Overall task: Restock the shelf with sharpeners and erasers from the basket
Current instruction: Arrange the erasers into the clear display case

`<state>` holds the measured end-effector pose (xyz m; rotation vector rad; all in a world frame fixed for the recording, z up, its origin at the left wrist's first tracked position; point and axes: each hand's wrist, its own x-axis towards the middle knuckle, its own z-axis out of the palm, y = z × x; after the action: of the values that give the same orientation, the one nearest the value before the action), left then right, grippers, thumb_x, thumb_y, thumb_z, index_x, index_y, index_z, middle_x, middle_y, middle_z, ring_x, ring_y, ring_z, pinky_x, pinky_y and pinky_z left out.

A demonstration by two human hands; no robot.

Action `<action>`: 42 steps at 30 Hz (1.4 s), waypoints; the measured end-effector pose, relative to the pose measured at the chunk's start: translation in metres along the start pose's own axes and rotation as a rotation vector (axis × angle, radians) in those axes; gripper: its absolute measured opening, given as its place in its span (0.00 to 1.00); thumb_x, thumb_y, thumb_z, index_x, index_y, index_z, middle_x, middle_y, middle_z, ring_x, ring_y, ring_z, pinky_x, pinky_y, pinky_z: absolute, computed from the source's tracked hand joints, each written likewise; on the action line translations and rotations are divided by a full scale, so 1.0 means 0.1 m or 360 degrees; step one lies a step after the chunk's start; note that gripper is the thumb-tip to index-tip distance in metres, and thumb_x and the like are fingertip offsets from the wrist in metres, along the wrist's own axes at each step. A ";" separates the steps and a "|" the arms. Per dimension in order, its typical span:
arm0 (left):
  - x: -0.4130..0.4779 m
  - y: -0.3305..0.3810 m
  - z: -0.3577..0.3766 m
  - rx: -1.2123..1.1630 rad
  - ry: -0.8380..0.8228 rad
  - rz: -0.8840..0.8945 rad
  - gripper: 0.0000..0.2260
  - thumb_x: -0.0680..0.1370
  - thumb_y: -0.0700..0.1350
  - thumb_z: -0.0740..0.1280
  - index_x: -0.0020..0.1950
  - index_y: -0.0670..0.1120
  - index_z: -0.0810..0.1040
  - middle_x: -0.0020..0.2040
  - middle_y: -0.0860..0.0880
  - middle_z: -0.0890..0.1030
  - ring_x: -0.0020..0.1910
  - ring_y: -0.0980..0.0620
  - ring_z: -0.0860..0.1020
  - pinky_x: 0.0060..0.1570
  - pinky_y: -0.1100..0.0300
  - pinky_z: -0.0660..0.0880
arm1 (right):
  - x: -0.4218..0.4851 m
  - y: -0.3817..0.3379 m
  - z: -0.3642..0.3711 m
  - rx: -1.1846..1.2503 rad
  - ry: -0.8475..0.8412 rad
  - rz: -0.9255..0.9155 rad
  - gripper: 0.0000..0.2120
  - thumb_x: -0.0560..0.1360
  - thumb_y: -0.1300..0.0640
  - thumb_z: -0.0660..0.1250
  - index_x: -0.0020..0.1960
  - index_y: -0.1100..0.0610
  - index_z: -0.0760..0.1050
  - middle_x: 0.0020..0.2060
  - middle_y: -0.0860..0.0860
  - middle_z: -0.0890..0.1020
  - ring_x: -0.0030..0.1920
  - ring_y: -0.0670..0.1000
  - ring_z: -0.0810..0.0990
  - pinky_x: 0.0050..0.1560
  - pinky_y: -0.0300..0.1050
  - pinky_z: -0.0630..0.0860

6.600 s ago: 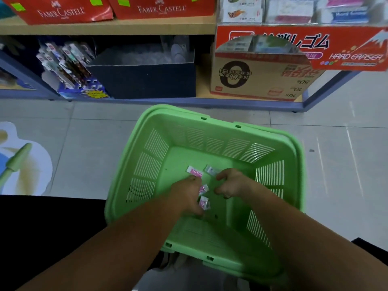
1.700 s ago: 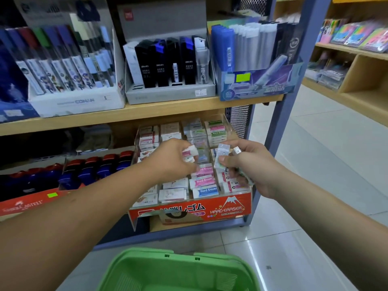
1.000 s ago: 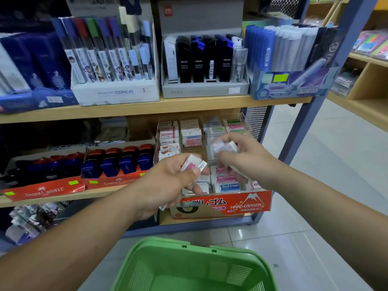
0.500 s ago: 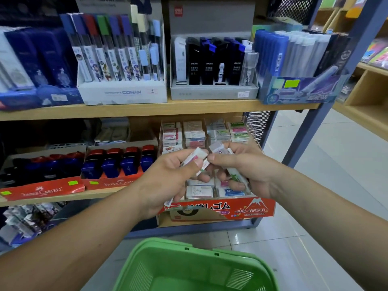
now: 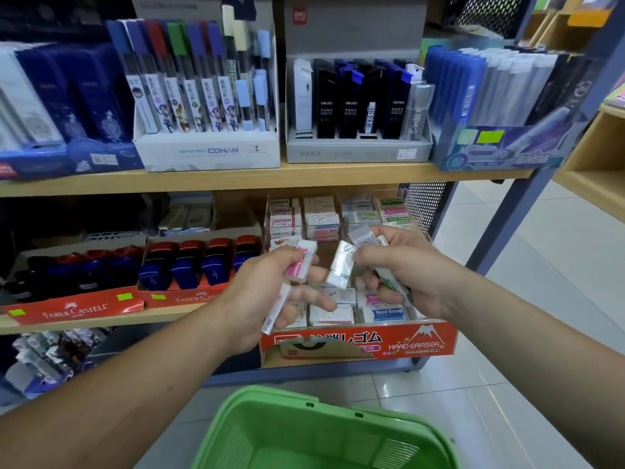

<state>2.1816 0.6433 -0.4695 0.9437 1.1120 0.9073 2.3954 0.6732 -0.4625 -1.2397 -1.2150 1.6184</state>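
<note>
My left hand point(image 5: 263, 296) holds wrapped erasers: a pink-labelled one point(image 5: 301, 262) pinched under the thumb and another point(image 5: 275, 313) lying along the fingers. My right hand point(image 5: 402, 269) pinches a white wrapped eraser point(image 5: 341, 264) at its fingertips and grips a few more, one green-labelled point(image 5: 392, 286). Both hands hover in front of the red Hard Eraser display box point(image 5: 358, 340), whose compartments hold stacked erasers. The green basket point(image 5: 304, 431) stands on the floor below; its bottom is out of view.
Red and blue sharpeners point(image 5: 189, 265) sit in Faber-Castell trays left of the eraser box. The upper wooden shelf point(image 5: 257, 176) carries pencil-lead display boxes. A blue-grey shelf post point(image 5: 527, 204) rises at right, with tiled floor and another shelf unit beyond.
My hands have drawn slightly apart. The white eraser that both hands met at half a second ago is now pinched by my right hand alone.
</note>
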 end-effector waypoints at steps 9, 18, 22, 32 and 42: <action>0.04 -0.01 -0.13 0.0178 0.0074 -0.0014 0.11 0.85 0.49 0.63 0.61 0.47 0.81 0.54 0.39 0.86 0.39 0.45 0.79 0.29 0.59 0.65 | 0.01 -0.02 0.00 -0.0153 0.0098 -0.0093 0.09 0.78 0.66 0.71 0.56 0.58 0.83 0.38 0.68 0.81 0.29 0.55 0.74 0.24 0.42 0.63; 0.01 0.04 0.02 0.0824 0.0086 0.0232 0.05 0.78 0.39 0.72 0.53 0.44 0.79 0.34 0.48 0.83 0.28 0.55 0.73 0.24 0.63 0.67 | -0.08 -0.05 -0.40 -0.0381 0.0490 -0.0115 0.08 0.77 0.64 0.70 0.55 0.57 0.83 0.34 0.63 0.79 0.32 0.58 0.73 0.29 0.44 0.66; 0.05 0.06 0.31 0.1043 0.0044 0.0335 0.07 0.77 0.40 0.74 0.52 0.45 0.79 0.38 0.46 0.86 0.31 0.55 0.78 0.31 0.61 0.75 | -0.22 0.01 -0.55 -0.0388 0.0492 -0.0068 0.08 0.77 0.61 0.70 0.54 0.53 0.83 0.42 0.66 0.85 0.37 0.66 0.85 0.36 0.59 0.84; 0.32 -0.11 0.80 0.1365 0.0033 0.0330 0.10 0.77 0.43 0.75 0.53 0.55 0.79 0.46 0.47 0.84 0.43 0.48 0.84 0.39 0.55 0.82 | -0.44 0.14 -0.78 -0.0165 0.0548 0.0034 0.05 0.78 0.64 0.70 0.50 0.56 0.82 0.51 0.67 0.85 0.46 0.68 0.85 0.43 0.56 0.73; 0.27 -0.09 0.93 0.2320 0.0051 0.0497 0.07 0.77 0.55 0.75 0.45 0.53 0.83 0.46 0.57 0.81 0.45 0.58 0.79 0.46 0.52 0.82 | -0.60 0.11 -0.82 -0.0115 0.0457 0.0094 0.07 0.80 0.64 0.69 0.58 0.60 0.79 0.43 0.58 0.88 0.32 0.52 0.85 0.28 0.41 0.68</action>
<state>2.2782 0.6516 -0.4705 2.3190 1.6630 0.1956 2.4896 0.6338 -0.4641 -1.5080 -1.0716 1.3890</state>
